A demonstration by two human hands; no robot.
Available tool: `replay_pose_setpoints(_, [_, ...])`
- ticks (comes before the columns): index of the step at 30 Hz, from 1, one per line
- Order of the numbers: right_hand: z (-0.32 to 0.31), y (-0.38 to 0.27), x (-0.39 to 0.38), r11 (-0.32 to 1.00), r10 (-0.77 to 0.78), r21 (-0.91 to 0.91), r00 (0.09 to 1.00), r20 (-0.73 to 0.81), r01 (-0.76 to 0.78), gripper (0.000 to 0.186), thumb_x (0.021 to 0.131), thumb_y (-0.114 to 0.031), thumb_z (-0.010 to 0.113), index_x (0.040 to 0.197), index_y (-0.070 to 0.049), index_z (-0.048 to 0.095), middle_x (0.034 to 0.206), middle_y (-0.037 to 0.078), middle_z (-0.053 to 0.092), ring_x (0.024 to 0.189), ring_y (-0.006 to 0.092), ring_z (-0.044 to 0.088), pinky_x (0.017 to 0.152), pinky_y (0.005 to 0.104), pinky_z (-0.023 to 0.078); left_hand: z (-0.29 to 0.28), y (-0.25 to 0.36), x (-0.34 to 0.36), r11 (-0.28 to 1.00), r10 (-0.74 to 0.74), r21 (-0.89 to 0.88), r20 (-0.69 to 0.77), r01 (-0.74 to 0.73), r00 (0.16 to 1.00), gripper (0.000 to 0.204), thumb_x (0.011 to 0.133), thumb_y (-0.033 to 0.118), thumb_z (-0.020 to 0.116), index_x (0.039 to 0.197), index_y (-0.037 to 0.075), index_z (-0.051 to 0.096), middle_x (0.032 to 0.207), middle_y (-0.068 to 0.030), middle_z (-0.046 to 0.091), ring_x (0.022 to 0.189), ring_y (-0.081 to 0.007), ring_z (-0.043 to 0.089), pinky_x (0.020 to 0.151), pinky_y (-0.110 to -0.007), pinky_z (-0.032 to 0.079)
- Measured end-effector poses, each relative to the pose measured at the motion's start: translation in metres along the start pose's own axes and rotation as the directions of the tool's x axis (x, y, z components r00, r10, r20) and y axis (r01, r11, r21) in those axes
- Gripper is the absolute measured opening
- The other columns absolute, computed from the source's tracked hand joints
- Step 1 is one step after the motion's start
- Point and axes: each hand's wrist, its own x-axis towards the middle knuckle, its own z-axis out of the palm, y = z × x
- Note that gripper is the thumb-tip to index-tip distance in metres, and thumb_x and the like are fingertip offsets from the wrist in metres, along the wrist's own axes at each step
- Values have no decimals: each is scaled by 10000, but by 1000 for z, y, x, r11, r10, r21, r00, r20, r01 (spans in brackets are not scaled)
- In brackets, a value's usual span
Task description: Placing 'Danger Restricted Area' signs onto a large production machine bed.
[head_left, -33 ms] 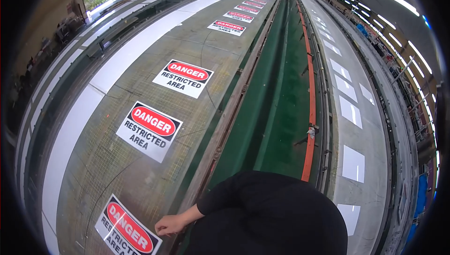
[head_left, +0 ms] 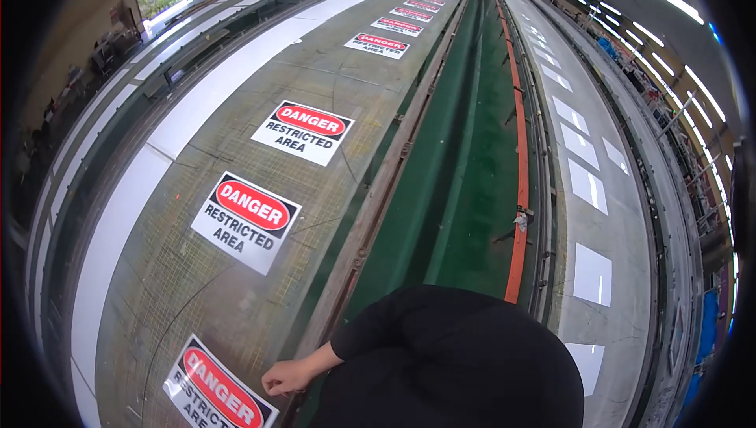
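Observation:
My right hand (head_left: 285,377) reaches leftward from a black sleeve (head_left: 370,333) at the lower middle, fingers curled; what they may hold is hidden. It is just beside the upper right corner of the nearest sign sheet (head_left: 213,381), white with a red oval and slightly bent, cut off by the lower edge. Farther along the same long table (head_left: 173,270) lie a second sign (head_left: 244,239), a third (head_left: 303,140) and several more in a receding row. My left hand is not in view.
A white strip (head_left: 126,215) runs along the table's left side, a metal rail (head_left: 362,251) along its right. Beyond are a green trough (head_left: 425,192), an orange bar (head_left: 520,152) and a parallel grey table (head_left: 630,270) bearing white sheets (head_left: 592,274). More long tables flank both sides.
The nearest sign has shifted slightly down and to the right, while the farther signs appear a little to the left. My right hand has barely moved.

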Motion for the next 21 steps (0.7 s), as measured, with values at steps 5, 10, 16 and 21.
replay_pose_setpoints(5, [-46, -1, -73, 983, -116, -157, 989, -97, 99, 138, 782, -116, 548, 707, 0, 544, 588, 59, 583, 515, 128, 584, 446, 265, 444, 33, -28, -36, 990, -28, 142, 24, 24, 999, 479, 868, 299, 411, 1253, 16, 374, 1276, -142, 399, 1203, -273, 322, 1029, -380, 193])
replay_pose_setpoints(10, [-111, -35, -140, 999, -42, 8, 938, -343, 48, 149, 815, -111, 470, 738, 2, 531, 613, 66, 592, 434, 112, 524, 392, 241, 411, 60, -63, -56, 964, -61, 261, 28, 51, 998, 518, 859, 346, 408, 1267, 31, 355, 1293, -134, 381, 1217, -271, 304, 1025, -401, 183])
replay_pose_setpoints(16, [-180, -56, -192, 978, -24, 164, 855, -518, 127, 191, 855, -158, 444, 837, 0, 550, 695, 45, 611, 481, 95, 513, 452, 227, 422, 103, -101, -46, 917, -80, 393, 11, 69, 997, 566, 849, 402, 403, 1285, 48, 333, 1312, -124, 360, 1234, -268, 283, 1020, -427, 171])
replay_pose_setpoints(21, [-228, -68, -207, 981, 18, 161, 782, -623, 105, 149, 836, -166, 547, 839, -18, 563, 703, 33, 610, 524, 80, 511, 486, 213, 419, 151, -136, -9, 861, -98, 501, -10, 90, 995, 606, 840, 450, 399, 1299, 63, 314, 1329, -116, 341, 1248, -266, 266, 1016, -448, 160])
